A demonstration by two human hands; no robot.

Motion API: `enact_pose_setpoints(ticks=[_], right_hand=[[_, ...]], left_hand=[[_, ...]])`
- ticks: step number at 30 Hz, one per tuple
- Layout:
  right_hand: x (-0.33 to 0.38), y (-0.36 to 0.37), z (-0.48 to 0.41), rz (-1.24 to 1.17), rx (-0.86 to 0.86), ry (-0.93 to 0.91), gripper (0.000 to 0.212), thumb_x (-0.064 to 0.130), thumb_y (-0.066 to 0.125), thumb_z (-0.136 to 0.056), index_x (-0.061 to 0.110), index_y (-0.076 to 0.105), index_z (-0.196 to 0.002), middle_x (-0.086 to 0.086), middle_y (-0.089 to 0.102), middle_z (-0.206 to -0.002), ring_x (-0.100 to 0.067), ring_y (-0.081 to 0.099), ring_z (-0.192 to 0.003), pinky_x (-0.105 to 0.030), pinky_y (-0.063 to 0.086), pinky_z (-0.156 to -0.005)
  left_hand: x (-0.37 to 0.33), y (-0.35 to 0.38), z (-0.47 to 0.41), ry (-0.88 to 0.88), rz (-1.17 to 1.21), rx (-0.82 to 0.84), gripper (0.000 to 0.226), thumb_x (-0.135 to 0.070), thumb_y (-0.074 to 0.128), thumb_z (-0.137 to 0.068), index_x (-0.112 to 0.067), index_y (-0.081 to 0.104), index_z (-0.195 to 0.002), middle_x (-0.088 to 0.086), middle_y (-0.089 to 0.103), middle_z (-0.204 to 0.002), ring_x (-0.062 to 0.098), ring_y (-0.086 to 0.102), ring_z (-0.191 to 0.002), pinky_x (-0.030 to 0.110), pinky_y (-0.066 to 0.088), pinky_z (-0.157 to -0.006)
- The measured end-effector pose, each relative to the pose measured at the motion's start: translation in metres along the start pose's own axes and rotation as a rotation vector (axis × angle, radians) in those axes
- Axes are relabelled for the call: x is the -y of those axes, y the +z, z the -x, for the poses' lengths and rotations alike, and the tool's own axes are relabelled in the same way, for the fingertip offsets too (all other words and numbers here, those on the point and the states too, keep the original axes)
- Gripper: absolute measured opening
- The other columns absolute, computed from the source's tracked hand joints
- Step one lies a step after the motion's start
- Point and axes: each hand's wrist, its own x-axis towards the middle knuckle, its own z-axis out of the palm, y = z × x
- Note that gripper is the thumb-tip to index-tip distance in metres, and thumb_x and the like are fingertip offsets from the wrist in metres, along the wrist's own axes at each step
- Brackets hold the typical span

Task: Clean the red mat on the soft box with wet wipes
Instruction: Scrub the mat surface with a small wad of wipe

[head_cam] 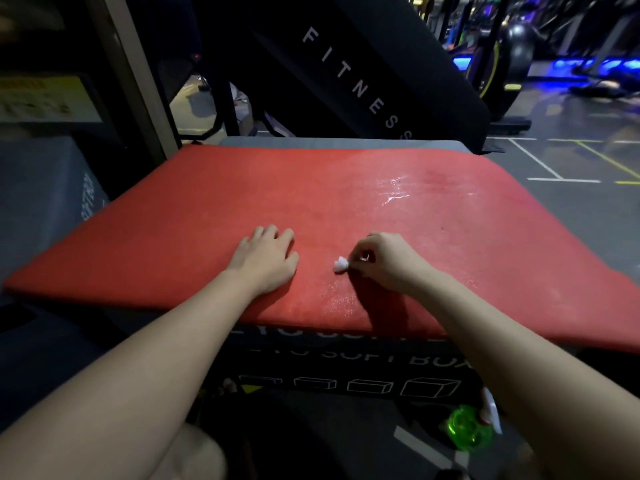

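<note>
1. Dim gym. Grey floor (571, 209) with painted lines, blue lights at far right. A slanted black pad (346, 64) lettered FITNESS stands behind.
2. A black soft box (346, 362) sits at centre. The red mat (173, 220) lies across its top, and a grey strip of box top shows at the far edge.
3. Left hand (265, 263): palm down on the mat near its near edge. Grip wide, holding nothing.
4. Right hand (384, 263): just beside the left. Grip narrow, fingertips pinching a small balled white wipe (340, 265). The wipe touches the mat between the two hands.
5. Wet sheen (398, 188) on the mat toward its far right corner.
6. Green bottle (469, 429) on the floor below the box's near right corner.
</note>
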Motion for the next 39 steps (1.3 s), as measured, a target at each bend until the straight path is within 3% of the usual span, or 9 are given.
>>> enact_pose_setpoints(ticks=[5,11,14,21,23,26,29,37,39], right_hand=[[0.004,-0.021,0.014,-0.146,0.403,-0.020,0.025,0.049,0.074,-0.079,0.025,0.076,-0.087,0.003,0.070,-0.069,-0.004,0.059,-0.058,-0.021,0.045,-0.056],[-0.030,0.003,-0.041,0.024,-0.036,0.021,0.009,0.023,0.075,-0.080,0.017,0.075,-0.087,-0.007,0.067,-0.087,-0.026,0.063,-0.083,-0.034,0.045,-0.072],[-0.043,0.008,-0.059,-0.010,-0.129,0.107,0.010,0.025,0.075,-0.080,0.017,0.076,-0.086,-0.008,0.066,-0.087,-0.027,0.061,-0.083,-0.036,0.045,-0.072],[-0.029,-0.029,-0.032,-0.184,0.336,-0.008,0.031,0.055,0.073,-0.075,0.026,0.077,-0.086,0.004,0.071,-0.071,-0.003,0.064,-0.062,-0.017,0.045,-0.056],[-0.034,-0.025,-0.037,-0.150,0.286,-0.025,0.033,0.058,0.071,-0.073,0.027,0.076,-0.086,0.004,0.072,-0.074,-0.003,0.064,-0.065,-0.021,0.047,-0.059],[-0.049,-0.010,-0.063,-0.047,0.048,-0.019,0.008,0.034,0.075,-0.081,0.027,0.076,-0.085,0.002,0.067,-0.080,-0.012,0.061,-0.073,-0.031,0.048,-0.067],[-0.065,-0.003,-0.088,0.030,-0.088,0.062,0.008,0.023,0.071,-0.082,0.025,0.075,-0.089,-0.003,0.063,-0.089,-0.022,0.059,-0.083,-0.037,0.048,-0.074],[-0.072,-0.033,-0.078,-0.096,0.292,-0.101,0.009,0.032,0.076,-0.084,0.029,0.076,-0.092,0.009,0.066,-0.089,-0.007,0.060,-0.079,-0.019,0.046,-0.068],[-0.075,-0.029,-0.088,-0.091,0.242,-0.096,0.010,0.025,0.077,-0.082,0.029,0.076,-0.091,0.008,0.066,-0.089,-0.008,0.059,-0.078,-0.020,0.045,-0.067]], left_hand=[[-0.016,-0.006,-0.022,-0.035,-0.044,-0.046,0.031,-0.033,0.043,-0.097,-0.013,0.052,-0.118,0.014,0.053,-0.127,0.035,0.047,-0.122,0.048,0.041,-0.098],[-0.023,-0.003,-0.046,-0.075,-0.038,-0.060,0.033,-0.033,0.045,-0.098,-0.009,0.052,-0.119,0.017,0.052,-0.130,0.036,0.047,-0.125,0.047,0.041,-0.099],[-0.026,-0.003,-0.055,-0.087,-0.011,-0.053,0.034,-0.034,0.046,-0.097,-0.010,0.052,-0.120,0.016,0.051,-0.130,0.036,0.046,-0.126,0.048,0.041,-0.100],[-0.029,0.002,-0.088,-0.034,0.028,-0.087,0.042,-0.041,0.047,-0.100,-0.015,0.049,-0.132,0.013,0.046,-0.139,0.034,0.042,-0.131,0.049,0.039,-0.106],[-0.024,0.006,-0.098,-0.020,0.037,-0.105,0.050,-0.045,0.045,-0.102,-0.017,0.045,-0.143,0.013,0.040,-0.151,0.033,0.037,-0.139,0.050,0.034,-0.113],[-0.016,0.014,-0.109,-0.003,0.057,-0.094,0.058,-0.049,0.036,-0.105,-0.022,0.032,-0.157,0.011,0.021,-0.167,0.028,0.019,-0.154,0.050,0.019,-0.123],[-0.011,0.024,-0.115,0.024,0.122,-0.056,0.061,-0.052,0.030,-0.106,-0.027,0.023,-0.161,0.004,0.010,-0.171,0.021,0.007,-0.157,0.049,0.009,-0.126],[-0.008,0.035,-0.120,0.098,0.157,-0.090,0.059,-0.051,0.029,-0.106,-0.030,0.025,-0.161,-0.003,0.012,-0.171,0.012,0.004,-0.157,0.043,0.004,-0.128],[-0.008,0.036,-0.121,0.088,0.146,-0.071,0.060,-0.053,0.025,-0.106,-0.032,0.020,-0.162,-0.004,0.010,-0.171,0.011,0.002,-0.157,0.043,0.002,-0.128]])
